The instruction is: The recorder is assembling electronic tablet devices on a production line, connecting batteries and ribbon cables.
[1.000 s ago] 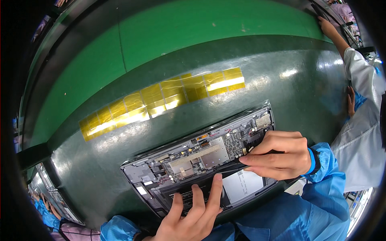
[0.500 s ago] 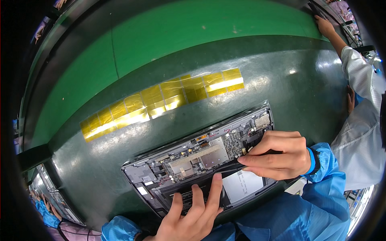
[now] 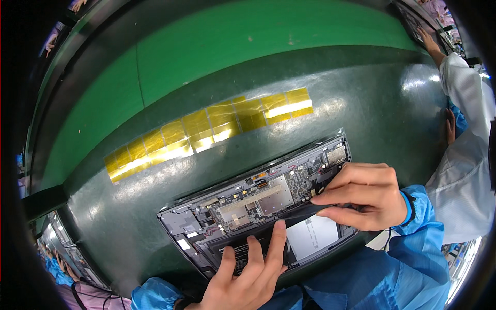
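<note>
An opened laptop base (image 3: 175, 219) lies tilted on the dark green work surface, with its circuit board (image 3: 274, 199) and black battery (image 3: 227, 253) bare. My left hand (image 3: 248, 274) has its fingers spread, their tips resting on the battery near the board's lower edge. My right hand (image 3: 361, 199) is over the laptop's right side, thumb and forefinger pinched on the end of a thin black strip (image 3: 299, 213). That strip runs along the gap between the board and a white-labelled panel (image 3: 312, 237). What my other right fingers cover is hidden.
Beyond the laptop a row of yellow tape pieces (image 3: 196, 129) is stuck to the surface, with a bright green belt (image 3: 206, 57) behind it. At right a co-worker's white sleeve (image 3: 460, 93) reaches to another dark device (image 3: 411, 23). More laptop parts (image 3: 77, 253) show at far left.
My right hand has shifted slightly right and up, its thumb and forefinger drawn a little apart from the battery edge. My left hand stays put. The co-worker's hand and dark device at upper right moved.
</note>
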`<state>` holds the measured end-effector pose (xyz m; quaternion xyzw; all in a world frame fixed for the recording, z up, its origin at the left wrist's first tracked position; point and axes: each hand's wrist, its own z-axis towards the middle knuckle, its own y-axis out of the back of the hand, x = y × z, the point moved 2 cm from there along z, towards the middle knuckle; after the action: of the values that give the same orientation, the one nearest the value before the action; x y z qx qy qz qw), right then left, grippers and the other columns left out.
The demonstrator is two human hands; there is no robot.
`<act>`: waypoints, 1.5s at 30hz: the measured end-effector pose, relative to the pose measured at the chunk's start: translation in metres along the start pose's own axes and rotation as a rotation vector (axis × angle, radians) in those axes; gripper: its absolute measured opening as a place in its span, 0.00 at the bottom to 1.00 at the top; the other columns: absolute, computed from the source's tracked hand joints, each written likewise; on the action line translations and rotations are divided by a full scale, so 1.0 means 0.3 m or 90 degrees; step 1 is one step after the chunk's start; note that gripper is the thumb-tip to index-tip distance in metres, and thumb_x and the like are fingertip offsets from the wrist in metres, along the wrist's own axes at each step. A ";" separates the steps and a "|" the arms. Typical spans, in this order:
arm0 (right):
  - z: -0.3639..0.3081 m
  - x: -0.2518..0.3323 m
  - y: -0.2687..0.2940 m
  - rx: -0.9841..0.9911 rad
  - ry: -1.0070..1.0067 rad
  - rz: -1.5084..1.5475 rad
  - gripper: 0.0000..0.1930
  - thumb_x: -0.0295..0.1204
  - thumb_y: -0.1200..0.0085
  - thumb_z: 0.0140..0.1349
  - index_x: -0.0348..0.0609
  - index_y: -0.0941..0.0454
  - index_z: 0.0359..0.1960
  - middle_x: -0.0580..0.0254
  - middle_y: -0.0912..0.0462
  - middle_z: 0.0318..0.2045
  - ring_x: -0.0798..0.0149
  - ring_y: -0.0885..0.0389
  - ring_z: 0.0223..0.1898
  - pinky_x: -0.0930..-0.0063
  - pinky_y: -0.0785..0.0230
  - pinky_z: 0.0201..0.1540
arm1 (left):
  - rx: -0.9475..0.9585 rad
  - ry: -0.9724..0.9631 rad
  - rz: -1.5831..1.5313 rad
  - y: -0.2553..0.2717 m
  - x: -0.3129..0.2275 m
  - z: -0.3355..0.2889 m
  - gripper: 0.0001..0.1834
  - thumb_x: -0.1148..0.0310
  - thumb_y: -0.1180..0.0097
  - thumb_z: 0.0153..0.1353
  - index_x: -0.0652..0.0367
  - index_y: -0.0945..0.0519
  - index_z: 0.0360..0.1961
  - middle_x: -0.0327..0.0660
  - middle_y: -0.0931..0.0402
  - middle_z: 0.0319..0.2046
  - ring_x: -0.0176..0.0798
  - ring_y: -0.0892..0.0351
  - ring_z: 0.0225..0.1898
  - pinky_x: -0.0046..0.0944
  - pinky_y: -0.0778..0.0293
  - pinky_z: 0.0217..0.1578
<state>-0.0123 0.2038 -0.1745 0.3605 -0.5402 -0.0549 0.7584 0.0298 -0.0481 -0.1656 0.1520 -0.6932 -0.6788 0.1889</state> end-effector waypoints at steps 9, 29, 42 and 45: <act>0.003 -0.007 -0.002 0.050 -0.131 0.107 0.12 0.22 0.28 0.54 0.39 0.12 0.41 0.61 0.19 0.28 0.65 0.22 0.22 0.70 0.33 0.24 | 0.075 0.070 -0.018 0.028 -0.027 0.007 0.31 0.47 0.42 0.62 0.56 0.19 0.61 0.36 0.31 0.70 0.39 0.28 0.59 0.45 0.33 0.59; -0.013 -0.019 -0.024 0.014 -0.104 0.124 0.12 0.22 0.28 0.54 0.39 0.12 0.41 0.63 0.19 0.28 0.68 0.23 0.21 0.74 0.35 0.21 | 0.081 0.045 0.024 0.031 -0.035 -0.007 0.32 0.47 0.44 0.65 0.56 0.20 0.63 0.36 0.32 0.71 0.42 0.29 0.61 0.45 0.31 0.57; -0.025 -0.024 -0.013 -0.017 -0.079 0.138 0.12 0.22 0.28 0.54 0.39 0.12 0.41 0.63 0.18 0.29 0.68 0.22 0.21 0.74 0.34 0.22 | 0.054 -0.004 0.046 0.054 -0.043 -0.016 0.24 0.59 0.51 0.70 0.55 0.22 0.64 0.42 0.29 0.69 0.47 0.24 0.60 0.46 0.27 0.56; -0.019 -0.012 -0.015 0.007 -0.073 0.140 0.12 0.22 0.28 0.54 0.39 0.12 0.41 0.63 0.18 0.29 0.69 0.22 0.21 0.75 0.34 0.22 | 0.093 0.015 0.043 0.054 -0.050 -0.014 0.26 0.58 0.50 0.70 0.57 0.22 0.64 0.45 0.29 0.69 0.47 0.25 0.61 0.46 0.27 0.56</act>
<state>-0.0075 0.2049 -0.1808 0.2999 -0.6193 0.0110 0.7255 0.0458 -0.0442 -0.1503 0.1497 -0.7435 -0.6176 0.2082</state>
